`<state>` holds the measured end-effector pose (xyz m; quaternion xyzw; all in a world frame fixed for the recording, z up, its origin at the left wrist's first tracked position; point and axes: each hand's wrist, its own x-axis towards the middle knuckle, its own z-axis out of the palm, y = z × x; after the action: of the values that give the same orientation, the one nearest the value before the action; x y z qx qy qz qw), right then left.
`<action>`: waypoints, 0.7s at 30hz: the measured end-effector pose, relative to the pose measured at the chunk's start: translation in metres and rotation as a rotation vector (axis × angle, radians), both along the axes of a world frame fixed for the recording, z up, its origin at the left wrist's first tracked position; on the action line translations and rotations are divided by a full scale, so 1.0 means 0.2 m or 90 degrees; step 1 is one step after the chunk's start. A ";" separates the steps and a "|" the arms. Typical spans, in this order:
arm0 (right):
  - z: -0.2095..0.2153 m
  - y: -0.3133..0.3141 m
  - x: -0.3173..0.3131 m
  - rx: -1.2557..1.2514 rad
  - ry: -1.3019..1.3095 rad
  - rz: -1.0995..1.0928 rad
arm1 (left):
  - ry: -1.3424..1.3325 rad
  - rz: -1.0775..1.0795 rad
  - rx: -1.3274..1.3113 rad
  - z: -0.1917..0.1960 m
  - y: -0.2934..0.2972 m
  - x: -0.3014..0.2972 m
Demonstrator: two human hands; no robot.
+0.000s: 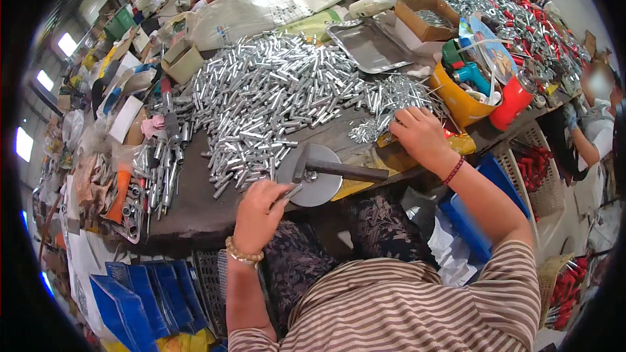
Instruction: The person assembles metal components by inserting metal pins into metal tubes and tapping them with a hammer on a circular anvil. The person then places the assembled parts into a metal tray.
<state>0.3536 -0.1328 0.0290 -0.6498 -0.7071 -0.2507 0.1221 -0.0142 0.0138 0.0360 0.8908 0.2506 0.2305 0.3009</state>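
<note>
A worker in a striped top sits at a cluttered workbench (195,208), both hands busy among metal parts. The left hand (257,215), a beaded bracelet at its wrist, is closed around a short silver tube (291,192), thumb and fingers pinching it so that its end points toward a round steel disc (313,179) at the near edge of the bench. A hammer (339,169) lies across that disc, head on the plate and dark handle pointing to the worker's right, untouched by either hand. The right hand (420,133), with a red cord at the wrist, rests palm down with fingers curled into a small heap of thin metal pins (385,107); whether it has picked any up cannot be told from here. Behind both hands a large pile of silver tubes (274,98) spreads over the middle of the bench. Beyond it lie an empty metal tray (372,49) and, to the right, a yellow tub (460,104) of tools beside a red flask (512,101). Another person works at the far end.
</note>
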 end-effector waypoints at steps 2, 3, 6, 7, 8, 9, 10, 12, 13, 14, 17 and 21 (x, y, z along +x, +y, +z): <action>0.01 0.00 -0.01 -0.005 0.005 0.011 | 0.035 0.027 0.002 0.03 -0.04 0.02; 0.02 0.01 -0.03 0.005 0.015 0.021 | 0.031 0.037 0.010 0.03 -0.05 0.03; 0.06 0.03 -0.15 0.028 0.099 0.050 | 0.003 0.072 0.060 -0.01 -0.08 0.07; 0.07 0.04 -0.23 0.043 0.173 0.065 | 0.006 0.082 0.056 -0.03 -0.07 0.07; 0.09 0.05 -0.31 0.036 0.176 0.076 | -0.009 0.094 0.060 -0.06 -0.07 0.07; 0.10 0.05 -0.38 0.046 0.225 0.098 | -0.024 0.101 0.061 -0.08 -0.06 0.07; 0.09 0.06 -0.45 0.056 0.275 0.120 | -0.019 0.109 0.053 -0.09 -0.07 0.08; 0.05 0.06 -0.56 0.031 0.297 0.135 | -0.047 0.093 0.062 -0.06 -0.08 0.09; 0.03 0.06 -0.60 0.016 0.309 0.144 | -0.038 0.100 0.044 -0.06 -0.08 0.09; 0.01 0.07 -0.62 0.004 0.321 0.152 | -0.033 0.104 0.040 -0.05 -0.08 0.09; -0.03 0.08 -0.65 -0.021 0.322 0.152 | -0.065 0.094 0.031 -0.06 -0.08 0.08; -0.02 0.10 -0.68 -0.039 0.313 0.156 | -0.071 0.102 0.018 -0.08 -0.10 0.07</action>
<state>0.2180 -0.1131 0.0251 -0.6043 -0.7368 -0.0469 0.2996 0.0001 -0.0053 0.0192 0.8578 0.3004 0.3070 0.2822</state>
